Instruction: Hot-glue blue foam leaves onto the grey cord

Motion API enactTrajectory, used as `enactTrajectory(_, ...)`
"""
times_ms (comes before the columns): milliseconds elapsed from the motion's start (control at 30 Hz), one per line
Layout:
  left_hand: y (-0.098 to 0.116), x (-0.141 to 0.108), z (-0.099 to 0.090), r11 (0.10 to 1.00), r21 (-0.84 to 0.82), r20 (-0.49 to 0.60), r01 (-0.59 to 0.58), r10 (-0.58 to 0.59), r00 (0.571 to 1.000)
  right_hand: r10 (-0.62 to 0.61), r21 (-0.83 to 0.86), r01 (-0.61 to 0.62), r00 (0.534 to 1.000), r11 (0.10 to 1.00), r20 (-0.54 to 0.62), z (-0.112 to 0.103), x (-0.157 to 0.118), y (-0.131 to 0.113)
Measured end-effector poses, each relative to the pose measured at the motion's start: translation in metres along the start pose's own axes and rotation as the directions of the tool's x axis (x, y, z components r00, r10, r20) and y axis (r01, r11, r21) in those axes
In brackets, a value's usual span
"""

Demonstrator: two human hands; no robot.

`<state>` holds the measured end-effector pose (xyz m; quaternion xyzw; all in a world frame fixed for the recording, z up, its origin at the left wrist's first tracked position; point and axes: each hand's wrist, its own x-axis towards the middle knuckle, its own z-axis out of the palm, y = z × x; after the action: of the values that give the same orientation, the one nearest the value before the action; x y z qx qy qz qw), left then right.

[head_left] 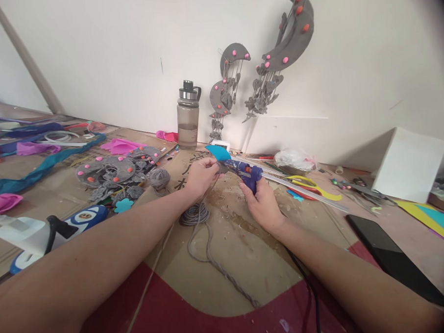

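Observation:
My right hand (262,204) is wrapped round a blue hot glue gun (249,174), with a long clear glue stick (304,190) running out of its back end. The gun's nozzle points left, close to my left hand (204,177). Between the fingers of that hand is a curved blue piece (218,152), partly hidden, with something grey at its lower edge. Grey yarn (194,214) lies coiled on the cardboard below my left hand, and a strand trails toward me. A grey yarn ball (159,179) sits left of it.
A water bottle (188,116) stands by the white wall. Grey moon-shaped hangings (290,50) hang there. Grey decorated pieces (106,172) lie at left, behind a blue-and-white tool (80,219). Yellow scissors (314,187) and a phone (391,255) lie at right. A black cord (312,290) runs below my right arm.

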<state>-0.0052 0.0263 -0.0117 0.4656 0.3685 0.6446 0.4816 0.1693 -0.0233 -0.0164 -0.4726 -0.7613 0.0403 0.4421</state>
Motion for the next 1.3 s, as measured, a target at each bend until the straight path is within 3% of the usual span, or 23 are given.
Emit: enactTrajectory(1300, -0.0049, 0.0082, -0.0057, 0.995, -0.092, -0.092, -0.033, 0.024, 0.995, 0.062, -0.026, -0.064, 0.997, 0.998, -0.049, -0.0016, 0.0006, 0.0018)
